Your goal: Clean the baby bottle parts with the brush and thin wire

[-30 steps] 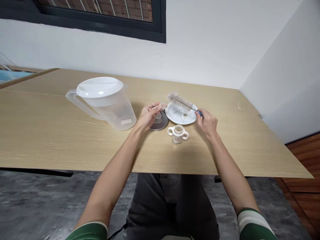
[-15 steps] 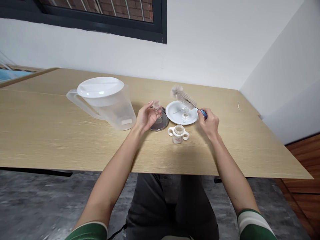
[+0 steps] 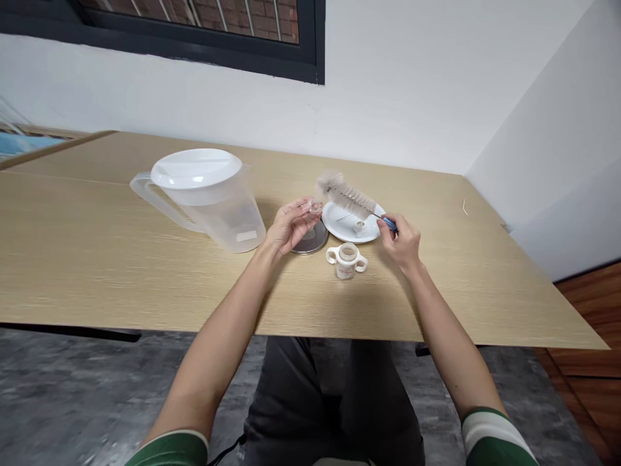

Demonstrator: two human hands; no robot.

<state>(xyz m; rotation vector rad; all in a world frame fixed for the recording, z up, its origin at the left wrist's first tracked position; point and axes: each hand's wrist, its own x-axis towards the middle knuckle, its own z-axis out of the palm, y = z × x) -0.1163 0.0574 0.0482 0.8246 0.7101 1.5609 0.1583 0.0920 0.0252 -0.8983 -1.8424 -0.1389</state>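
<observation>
My left hand [image 3: 291,226] holds a small transparent cup-shaped piece [image 3: 315,207] between its fingertips, above a round metal disc [image 3: 310,243]. My right hand [image 3: 400,243] grips the blue handle of a bottle brush [image 3: 348,197], whose pale bristles reach left over a white plate [image 3: 339,225]. The bristle tip nearly touches the transparent piece. A small transparent fitting [image 3: 359,226] and a thin wire lie on the plate. A white two-handled baby cup [image 3: 346,261] stands between my hands, nearer me.
A large transparent plastic jug [image 3: 218,220] with a white lid stands left of my left hand on the light wood table [image 3: 145,278]. A white wall rises behind the table, and a small white thread [image 3: 464,207] lies at the right.
The bottle brush has swung left, its tip now beside the transparent piece. My left hand has raised that piece slightly and turned it toward the brush.
</observation>
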